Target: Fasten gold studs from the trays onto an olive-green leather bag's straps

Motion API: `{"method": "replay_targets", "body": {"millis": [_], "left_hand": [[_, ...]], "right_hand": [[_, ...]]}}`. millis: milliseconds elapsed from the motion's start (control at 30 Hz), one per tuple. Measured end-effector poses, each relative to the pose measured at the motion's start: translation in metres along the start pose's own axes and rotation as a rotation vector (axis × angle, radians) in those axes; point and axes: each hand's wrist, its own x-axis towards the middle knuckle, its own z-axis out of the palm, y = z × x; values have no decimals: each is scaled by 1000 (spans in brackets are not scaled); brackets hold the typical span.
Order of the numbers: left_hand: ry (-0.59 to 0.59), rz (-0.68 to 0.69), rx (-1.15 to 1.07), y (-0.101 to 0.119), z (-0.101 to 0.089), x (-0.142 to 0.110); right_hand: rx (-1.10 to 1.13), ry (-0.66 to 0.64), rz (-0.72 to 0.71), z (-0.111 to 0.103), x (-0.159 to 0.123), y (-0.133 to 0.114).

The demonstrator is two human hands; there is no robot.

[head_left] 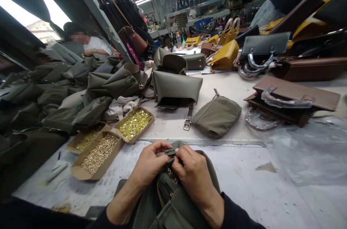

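An olive-green handbag (176,205) lies at the table's near edge, under my forearms, with a zipper and gold-coloured hardware showing. Above its zipper, my left hand (151,160) pinches one side of a narrow olive strap (170,151). My right hand (193,171) is closed on the strap's other side, thumb against curled fingers. A small pale spot shows between the right fingertips, too small to name. Beyond my hands lie an olive zip pouch (218,117) and a strap end with a metal buckle (187,124).
Cardboard trays of small metal parts, one of gold studs (134,124) and one of copper-toned pieces (99,155), stand left. Olive bags (176,86) are heaped beyond. A brown handbag (295,95) and clear plastic sheeting (311,149) lie right. A person (94,46) sits far left.
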Motion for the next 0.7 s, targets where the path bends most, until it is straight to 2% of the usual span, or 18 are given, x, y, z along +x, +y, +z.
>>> {"method": "replay_targets", "body": {"millis": [167,267,433,533,600,700], "left_hand": [[138,167,199,-5,10,-12],[196,263,240,-6,12,-22],[192,481,294,-4,5,-42],[172,661,384,-9,-2,-53],[221,685,412,-16,-6,-57],[310,621,370,-29,-12,-60]], "right_hand": [[-13,3,-54,0,-1,-1],[43,9,-78,-4,-1,-5],[118,91,-114,-16,2,-11],[166,10,-175,-21,1,-13],[177,-22,-223,-22,-2,-13],[178,17,-295,-20,-6,-14]]}}
